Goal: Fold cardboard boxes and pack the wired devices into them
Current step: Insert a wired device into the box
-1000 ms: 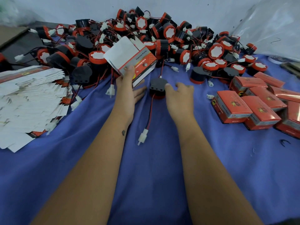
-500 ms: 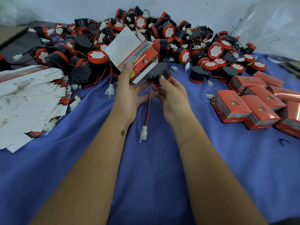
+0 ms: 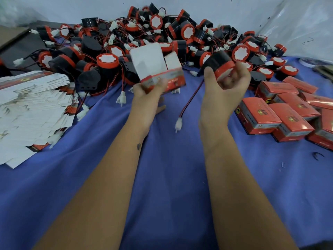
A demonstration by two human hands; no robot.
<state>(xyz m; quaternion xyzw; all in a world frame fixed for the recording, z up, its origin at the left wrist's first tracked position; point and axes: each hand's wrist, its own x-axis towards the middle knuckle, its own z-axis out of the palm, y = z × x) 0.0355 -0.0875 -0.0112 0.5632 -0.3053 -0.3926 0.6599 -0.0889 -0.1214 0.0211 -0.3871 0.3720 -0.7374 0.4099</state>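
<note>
My left hand [image 3: 149,95] grips an orange and white cardboard box [image 3: 158,69] with its white flaps standing open at the top. My right hand [image 3: 225,91] holds a black and red round wired device [image 3: 219,64] up above the cloth, to the right of the box. A red and black wire hangs down from the device to a white connector [image 3: 178,124], which dangles between my forearms. Both hands are blurred by motion.
A large heap of the same wired devices [image 3: 144,38] fills the back of the blue cloth [image 3: 171,177]. Flat unfolded boxes [image 3: 30,105] are stacked at the left. Several closed orange boxes [image 3: 281,116] lie at the right. A clear plastic sheet [image 3: 302,24] hangs at back right.
My right hand picked the device off the cloth and lifted it up to the right. My left hand turned the box so its open flaps point upward.
</note>
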